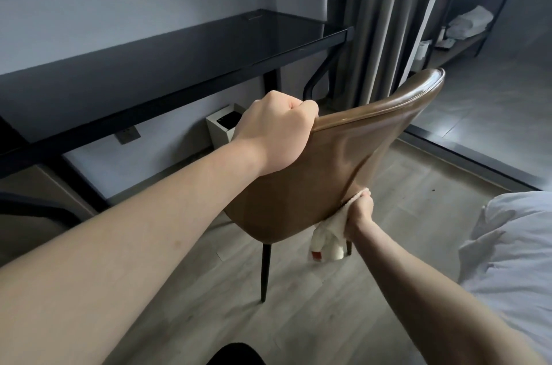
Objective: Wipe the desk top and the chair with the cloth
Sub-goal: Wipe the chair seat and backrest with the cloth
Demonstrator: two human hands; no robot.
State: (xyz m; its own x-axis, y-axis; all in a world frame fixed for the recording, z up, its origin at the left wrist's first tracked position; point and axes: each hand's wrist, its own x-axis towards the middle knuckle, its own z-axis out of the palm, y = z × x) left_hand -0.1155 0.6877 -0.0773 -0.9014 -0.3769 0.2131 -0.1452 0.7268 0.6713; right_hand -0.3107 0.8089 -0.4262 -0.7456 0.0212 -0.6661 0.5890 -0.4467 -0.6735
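The chair (313, 179), at four o'clock from the desk (167, 65), is gripped at its top edge by the left hand (277, 128). The cloth (328, 233) is clutched by the right hand (360, 215) against the backrest's lower edge. Should pressure be uneven, the chair may tip on its slender legs.

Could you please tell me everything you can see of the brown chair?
The chair is seen from behind: a curved backrest in smooth brown material that looks like leather, with a glossy rounded top rim, on thin dark legs over the wooden floor. It appears tilted. It stands just in front of the black desk. The left hand grips the top rim at its left end. The right hand presses a white cloth against the lower right edge of the backrest. The seat is hidden.
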